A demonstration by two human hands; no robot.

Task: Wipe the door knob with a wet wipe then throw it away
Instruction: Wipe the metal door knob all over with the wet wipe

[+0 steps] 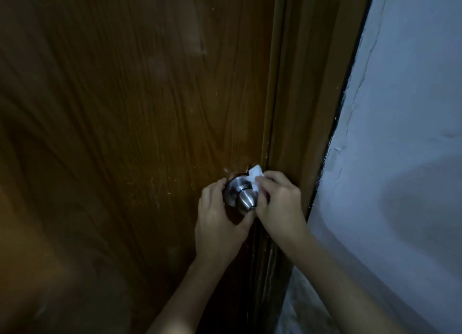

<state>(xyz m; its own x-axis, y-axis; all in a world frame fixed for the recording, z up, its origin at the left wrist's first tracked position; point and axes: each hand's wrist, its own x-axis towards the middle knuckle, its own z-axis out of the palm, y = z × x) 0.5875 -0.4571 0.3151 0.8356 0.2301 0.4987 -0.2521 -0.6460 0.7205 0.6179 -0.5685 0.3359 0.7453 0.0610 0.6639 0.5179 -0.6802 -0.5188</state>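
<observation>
The right hand point(277, 198) pinches the wet wipe point(255, 177) against the door knob's point(243, 198) upper right — the left hand point(217, 213) grips the knob from its left.

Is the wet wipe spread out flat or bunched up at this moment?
Bunched up. The wet wipe shows as a small crumpled wad pinched in the right hand against the door knob.
</observation>
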